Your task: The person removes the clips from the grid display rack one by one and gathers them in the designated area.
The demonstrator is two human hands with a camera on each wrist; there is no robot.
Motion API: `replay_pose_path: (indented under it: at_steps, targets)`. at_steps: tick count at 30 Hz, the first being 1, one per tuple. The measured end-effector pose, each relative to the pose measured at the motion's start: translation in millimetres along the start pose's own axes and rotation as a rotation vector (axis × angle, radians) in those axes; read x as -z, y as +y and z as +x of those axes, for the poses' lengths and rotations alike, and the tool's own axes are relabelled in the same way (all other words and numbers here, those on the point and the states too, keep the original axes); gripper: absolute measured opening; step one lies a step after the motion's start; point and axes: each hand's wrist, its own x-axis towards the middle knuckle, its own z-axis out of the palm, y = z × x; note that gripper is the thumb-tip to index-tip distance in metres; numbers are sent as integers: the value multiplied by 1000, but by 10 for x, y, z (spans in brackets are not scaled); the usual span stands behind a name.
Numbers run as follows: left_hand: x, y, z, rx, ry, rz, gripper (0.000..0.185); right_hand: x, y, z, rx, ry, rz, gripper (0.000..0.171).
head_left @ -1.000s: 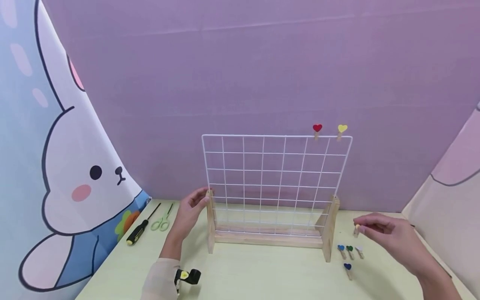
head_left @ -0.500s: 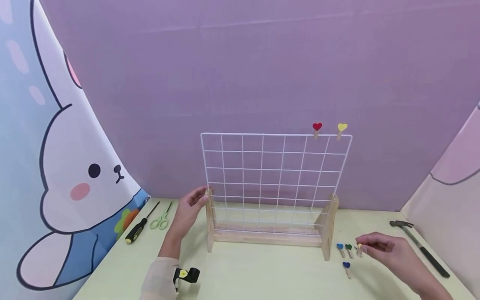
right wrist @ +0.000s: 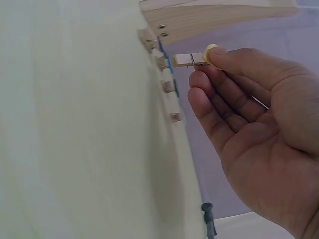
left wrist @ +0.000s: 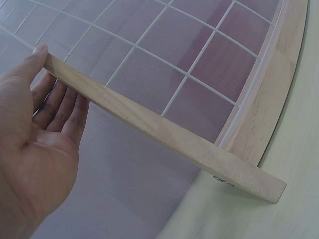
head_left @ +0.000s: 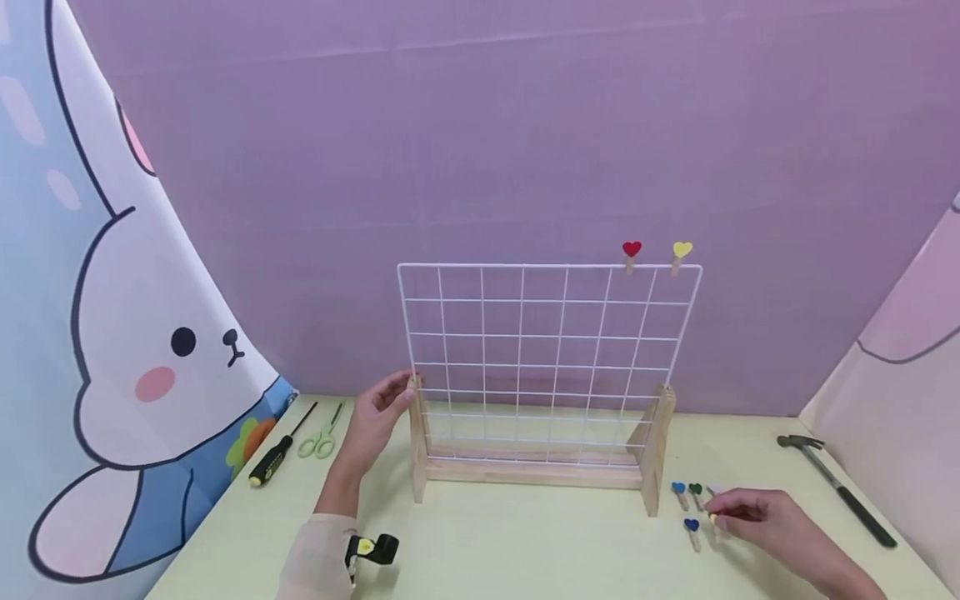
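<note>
A white wire grid in a wooden stand (head_left: 532, 476) stands upright on the table. My left hand (head_left: 378, 417) grips the top of its left wooden upright (left wrist: 149, 122), thumb on one side and fingers behind. My right hand (head_left: 776, 525) pinches a small wooden clothespin (right wrist: 188, 59) with a yellow heart, held just above the table. Beside it lie clothespins with a light blue heart (head_left: 678, 488), a green heart (head_left: 696, 490), a partly covered white heart (head_left: 714, 488) and a dark blue heart (head_left: 692, 526). Red-heart (head_left: 632, 249) and yellow-heart (head_left: 682, 249) clothespins sit on the grid's top wire.
To the left lie a screwdriver (head_left: 273, 459) and green scissors (head_left: 318, 443). A hammer (head_left: 840, 487) rests near the right table edge. The purple backdrop (head_left: 480, 150) rises behind the grid, and a rabbit-printed cloth (head_left: 142, 333) hangs at the left.
My right hand has come nearer the front with the yellow-heart clothespin, passing the white-heart one. The hammer, hidden before, now shows. My left hand stays on the upright.
</note>
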Motion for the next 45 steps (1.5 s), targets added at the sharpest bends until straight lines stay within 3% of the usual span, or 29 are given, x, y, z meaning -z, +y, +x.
replay_pose_path:
  at_steps: [7,17,31,45]
  targets:
    - [2,1,8,-7,1,3,43,-49,114,33,50,32,-66,19]
    - [-2,-3,4,7,2,3,43,-89,210,36,97,61,-73,15]
    - [-8,6,-1,1,3,7,43,-174,256,72,192,176,-194,13]
    - [-10,3,2,3,6,8,42,-201,256,85,171,180,-231,15]
